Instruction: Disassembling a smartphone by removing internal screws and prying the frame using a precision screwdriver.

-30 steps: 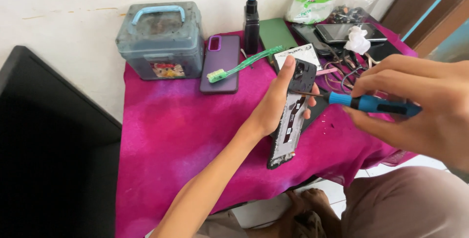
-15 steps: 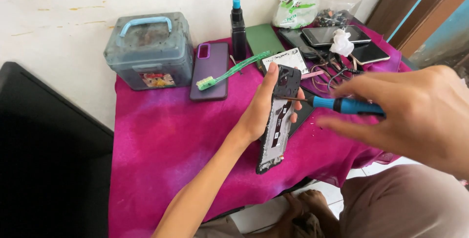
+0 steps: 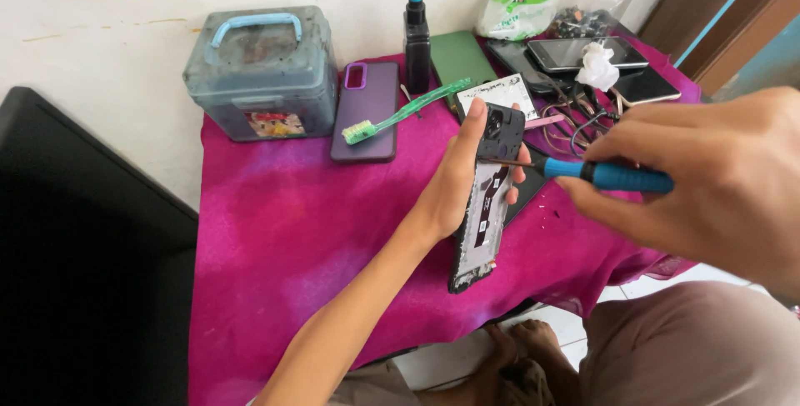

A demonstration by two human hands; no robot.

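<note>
**Back cover off, screwdriver at the upper board**

My left hand (image 3: 454, 185) props the opened phone (image 3: 487, 197) upright on its near end over the magenta cloth (image 3: 283, 239) on the tabletop, fingers wrapped around its left edge, thumb high by the camera block. The rear cover is already off: I can see a dark board section at the top and pale inner parts below it. My right hand (image 3: 708, 181) is closed around a blue-handled screwdriver (image 3: 583, 172), its thin shaft pointing left at the upper part of the phone's inside. I judge the job to be in its middle, with the shell opened and the inner fasteners now being worked. How many remain I cannot tell.

The tip's exact landing spot is too small to make out, and any screws on the cloth are not visible to me. My right hand is cut off at the frame's right edge. The far right pile, with other phones (image 3: 583, 54), cables and a plastic bag (image 3: 518, 2), blurs together. A grey box (image 3: 258, 72), a purple phone case (image 3: 367, 110) and a green toothbrush (image 3: 404, 110) lie far left.
</note>
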